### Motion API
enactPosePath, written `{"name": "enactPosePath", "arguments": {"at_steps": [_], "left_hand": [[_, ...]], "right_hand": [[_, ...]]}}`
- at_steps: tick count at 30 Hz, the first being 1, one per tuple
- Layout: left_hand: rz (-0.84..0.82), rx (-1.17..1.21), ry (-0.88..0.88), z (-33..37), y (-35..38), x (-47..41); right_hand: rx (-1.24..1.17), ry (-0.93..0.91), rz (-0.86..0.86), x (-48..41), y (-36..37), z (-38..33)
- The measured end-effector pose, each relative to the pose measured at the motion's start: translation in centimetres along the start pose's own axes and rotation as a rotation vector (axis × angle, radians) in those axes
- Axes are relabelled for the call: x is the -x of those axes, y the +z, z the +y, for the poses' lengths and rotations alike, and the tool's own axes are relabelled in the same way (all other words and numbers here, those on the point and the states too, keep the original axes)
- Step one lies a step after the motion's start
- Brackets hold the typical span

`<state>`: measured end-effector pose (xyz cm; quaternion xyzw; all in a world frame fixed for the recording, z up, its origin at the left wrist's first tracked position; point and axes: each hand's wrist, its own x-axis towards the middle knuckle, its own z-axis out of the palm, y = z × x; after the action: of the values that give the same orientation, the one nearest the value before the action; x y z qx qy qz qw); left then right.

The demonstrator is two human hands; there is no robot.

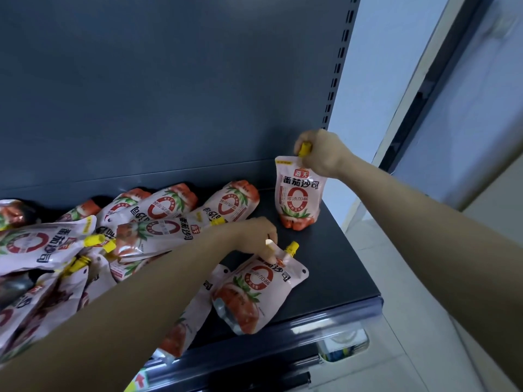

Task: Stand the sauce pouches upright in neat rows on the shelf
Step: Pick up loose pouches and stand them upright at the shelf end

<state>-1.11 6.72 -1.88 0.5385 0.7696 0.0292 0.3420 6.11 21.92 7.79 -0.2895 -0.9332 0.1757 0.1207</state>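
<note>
— Right grip (319, 154)?
— Closed from above round the yellow cap (305, 149) of the upright pouch (298, 193).
— Upright pouch where?
— On the shelf (339, 264), far right, toward the back, close to the back panel (169, 80). Standing on its base with the label to the front, apart from the heap (158, 230).
— Left grip (254, 236)?
— Reaching in from the left and pinching, with curled fingers, the top edge of the flat pouch (254, 290), just beside its spout (292, 247).
— And that flat pouch?
— Lying label up near the front edge of the shelf, with the spout toward the back right and the base toward the front lip. Resting partly on a lower pouch (189, 321) at its left side, also flat and poking over the front edge.
— The others?
— Piled in the heap over the left and middle of the shelf. Lying every which way, overlapping, with yellow caps sticking out here and there. Partly hidden behind the left forearm.
— Around the shelf?
— Slotted post (339, 60) up the right side of the panel. Clear price rail (283, 335) along the front edge. Pale tiled floor (396, 278) off to the right.
</note>
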Motion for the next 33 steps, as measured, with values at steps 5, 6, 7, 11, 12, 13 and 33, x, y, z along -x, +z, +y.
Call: {"name": "enactPosePath", "arguments": {"at_steps": [5,6,7,11,12,13,33], "left_hand": [[0.0,0.026,-0.037,-0.3,0.0,-0.4],[0.005,0.022,-0.034,-0.4,-0.1,-0.4],[0.007,0.02,-0.034,-0.4,-0.2,-0.3],[-0.008,-0.01,-0.023,0.1,-0.7,0.0],[0.002,-0.013,-0.015,0.3,-1.0,0.1],[0.027,-0.021,-0.012,0.4,-1.4,0.3],[0.886,0.453,-0.083,3.9,-6.3,0.0]], "right_hand": [[0.084,0.045,-0.125,0.0,-0.6,0.7],[0.13,0.06,-0.167,0.0,-0.7,0.8],[0.181,0.073,-0.203,-0.1,-0.7,0.9],[0.293,0.068,-0.195,-1.1,-0.5,1.5],[0.282,0.068,-0.171,-1.5,-0.4,1.6],[0.267,0.068,-0.146,-1.9,-0.4,1.8],[0.05,0.047,0.044,-3.2,-2.2,3.4]]}}
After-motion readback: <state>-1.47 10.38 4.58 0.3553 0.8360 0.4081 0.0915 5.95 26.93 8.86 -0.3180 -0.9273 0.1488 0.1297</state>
